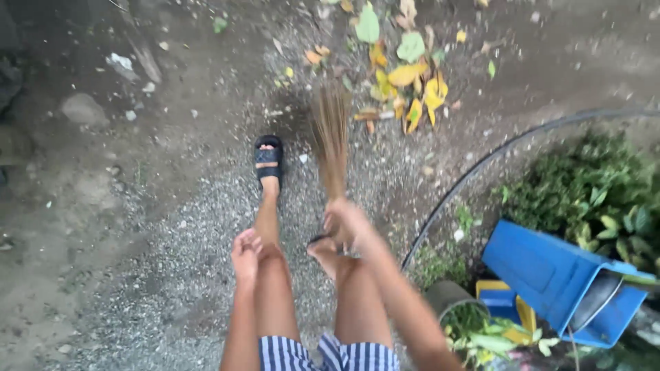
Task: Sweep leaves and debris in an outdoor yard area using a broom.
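A wide patch of gravel and dirt ground (137, 227) fills most of the view, with a blue dustpan-like bin (557, 282) lying tilted by green plants (591, 185) at the right. A stick broom (331, 137) slants down toward a heap of yellow and green fallen leaves (405, 75), its bristles blurred, seemingly touching the ground. The right hand (346, 223) is closed around the broom's upper end. The left hand (246, 253) rests on the left knee, fingers curled and holding nothing.

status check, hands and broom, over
Right hand gripping stick broom, bristles down on gravel. Left hand resting on left knee. Yellow leaf pile just beyond bristles.
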